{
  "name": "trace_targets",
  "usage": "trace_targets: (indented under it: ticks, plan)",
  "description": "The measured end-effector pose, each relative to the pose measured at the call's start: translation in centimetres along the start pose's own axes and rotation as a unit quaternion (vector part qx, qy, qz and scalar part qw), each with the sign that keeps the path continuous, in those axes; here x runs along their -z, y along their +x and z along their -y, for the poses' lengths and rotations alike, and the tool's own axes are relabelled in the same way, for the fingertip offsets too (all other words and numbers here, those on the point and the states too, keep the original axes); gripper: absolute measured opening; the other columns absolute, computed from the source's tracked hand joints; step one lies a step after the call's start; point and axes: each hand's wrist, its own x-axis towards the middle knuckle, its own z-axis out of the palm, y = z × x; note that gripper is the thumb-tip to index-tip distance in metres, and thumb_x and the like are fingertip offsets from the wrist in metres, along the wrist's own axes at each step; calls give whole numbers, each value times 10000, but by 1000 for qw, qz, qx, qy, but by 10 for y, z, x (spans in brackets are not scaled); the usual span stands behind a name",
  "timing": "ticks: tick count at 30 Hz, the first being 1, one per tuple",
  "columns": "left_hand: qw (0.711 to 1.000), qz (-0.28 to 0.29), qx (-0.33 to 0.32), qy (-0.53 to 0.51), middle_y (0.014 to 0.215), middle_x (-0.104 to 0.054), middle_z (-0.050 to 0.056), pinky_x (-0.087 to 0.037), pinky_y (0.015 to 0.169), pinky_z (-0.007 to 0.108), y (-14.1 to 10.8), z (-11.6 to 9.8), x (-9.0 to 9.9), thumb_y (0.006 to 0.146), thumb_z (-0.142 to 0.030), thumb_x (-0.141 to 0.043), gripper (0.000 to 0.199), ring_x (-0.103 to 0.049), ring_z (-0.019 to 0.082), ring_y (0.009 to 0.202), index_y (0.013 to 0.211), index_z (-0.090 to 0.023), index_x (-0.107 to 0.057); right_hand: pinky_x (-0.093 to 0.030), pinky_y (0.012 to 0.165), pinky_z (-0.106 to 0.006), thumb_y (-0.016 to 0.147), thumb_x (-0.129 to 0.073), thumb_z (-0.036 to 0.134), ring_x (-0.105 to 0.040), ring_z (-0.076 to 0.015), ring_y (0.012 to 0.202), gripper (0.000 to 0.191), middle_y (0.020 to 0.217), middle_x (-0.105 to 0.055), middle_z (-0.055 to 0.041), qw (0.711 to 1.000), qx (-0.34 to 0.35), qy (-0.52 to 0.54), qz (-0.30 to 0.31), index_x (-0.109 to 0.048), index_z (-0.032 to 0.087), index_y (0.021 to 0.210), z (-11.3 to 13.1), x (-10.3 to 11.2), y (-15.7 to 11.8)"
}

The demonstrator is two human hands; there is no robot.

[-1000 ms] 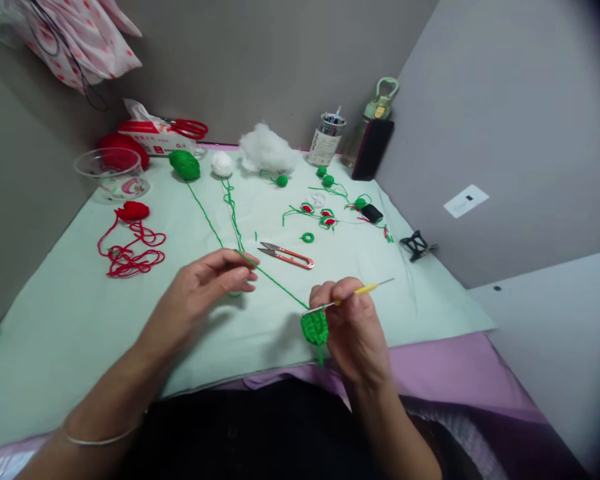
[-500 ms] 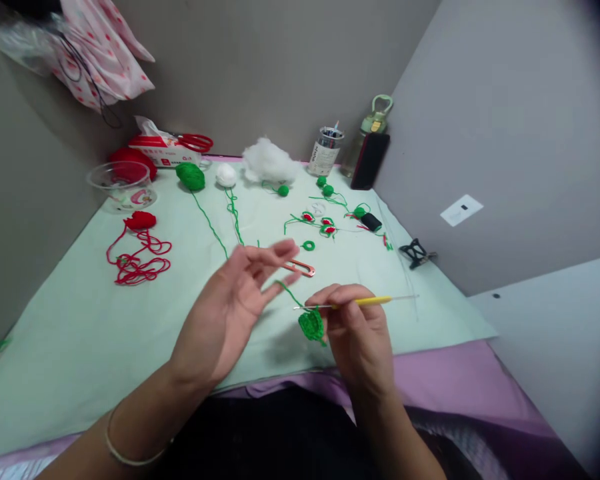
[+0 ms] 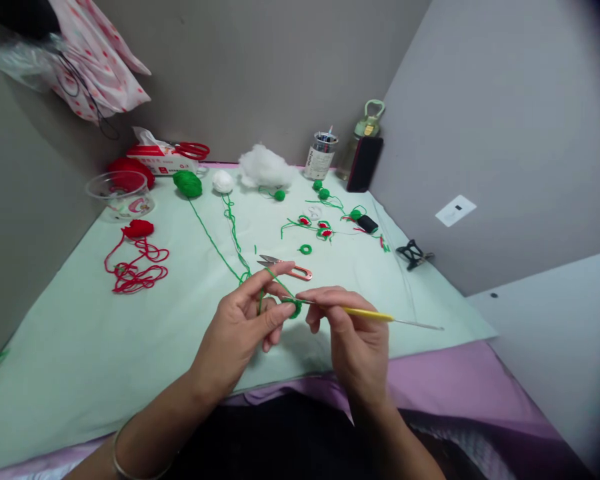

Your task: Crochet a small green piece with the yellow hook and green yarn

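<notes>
Between thumb and fingers, my left hand (image 3: 247, 320) pinches a small green crochet piece (image 3: 295, 309), mostly hidden by the fingertips. Green yarn (image 3: 279, 283) runs over the raised left index finger down to the piece. My right hand (image 3: 357, 333) grips a crochet hook with a yellow handle (image 3: 367, 313); its tip meets the green piece. Just beyond the hands lie small thread snips (image 3: 303, 273) with an orange handle. The yarn trails back across the table to a green ball (image 3: 187, 184).
Red yarn (image 3: 139, 229) lies tangled at the left near a clear plastic tub (image 3: 123, 207). White stuffing (image 3: 264, 167), a pen cup (image 3: 321, 157), a bottle (image 3: 369, 127) and a phone (image 3: 365, 165) stand behind. Small crocheted pieces (image 3: 323, 230) and a black clip (image 3: 413, 255) are at the right.
My left hand has moved from open to pinching the green piece, with yarn over its index finger. The piece has shifted left and up, and the hook now tilts down to the right.
</notes>
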Motion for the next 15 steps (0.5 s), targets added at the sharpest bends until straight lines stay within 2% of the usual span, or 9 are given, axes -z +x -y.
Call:
trace_targets:
  ticks: [2, 4, 5, 7, 9, 11, 13, 15]
  plan:
    - [999, -1, 10, -44, 943, -627, -6, -428, 479, 205, 0, 2, -1, 846, -288, -789, 493, -566, 64, 549, 1325, -308, -677, -547, 594, -290, 998, -570, 186, -666, -146, 724, 212, 1032, -787, -53, 999, 15, -34, 9, -756, 263, 1063, 1, -1, 0]
    - [997, -13, 14, -75, 934, -630, -14, -499, 554, 213, 0, 5, -2, 818, -267, -819, 508, -632, 83, 602, 1306, -295, -684, -579, 678, -326, 983, -571, 133, -696, -171, 819, 253, 1054, -782, -57, 990, 61, -126, 18, -747, 269, 1103, 1, -4, -1]
    - [996, -21, 13, -88, 917, -631, -21, -523, 600, 215, 0, 5, -2, 803, -255, -834, 521, -652, 89, 634, 1302, -295, -687, -589, 733, -351, 961, -592, 105, -703, -189, 879, 279, 1067, -779, -64, 976, 101, -193, 18, -745, 272, 1124, 0, -5, -1]
    - [993, -31, 12, -111, 852, -636, -33, -534, 665, 200, -1, 6, -4, 785, -232, -853, 547, -658, 88, 685, 1305, -290, -691, -588, 824, -400, 910, -649, 66, -699, -221, 967, 336, 1090, -775, -79, 928, 191, -320, 1, -746, 278, 1152, -4, -9, -3]
    - [992, -34, 23, -121, 784, -632, -40, -500, 649, 157, -1, 6, -6, 777, -217, -863, 551, -609, 58, 664, 1301, -267, -700, -584, 842, -414, 886, -680, 59, -694, -231, 985, 365, 1106, -772, -85, 893, 247, -375, -23, -749, 284, 1164, -7, -13, -4]
    - [990, -29, 51, -131, 754, -619, -45, -436, 559, 126, -1, 5, -6, 771, -213, -868, 545, -531, 27, 591, 1292, -243, -710, -581, 826, -399, 906, -658, 56, -694, -222, 987, 360, 1108, -769, -80, 908, 241, -342, -34, -749, 288, 1167, -8, -15, -5]
    - [985, -16, 83, -152, 740, -600, -46, -391, 493, 129, 0, 4, -5, 771, -220, -866, 517, -482, 17, 542, 1269, -215, -725, -576, 829, -388, 936, -619, 56, -696, -211, 997, 346, 1103, -767, -71, 946, 193, -261, -23, -750, 286, 1158, -8, -16, -5]
    - [979, -2, 100, -179, 721, -589, -41, -404, 489, 138, 0, 2, -4, 794, -226, -845, 472, -496, 29, 543, 1252, -194, -732, -570, 851, -381, 962, -597, 83, -697, -205, 1016, 300, 1075, -769, -58, 978, 128, -166, -10, -761, 281, 1117, -7, -14, -3]
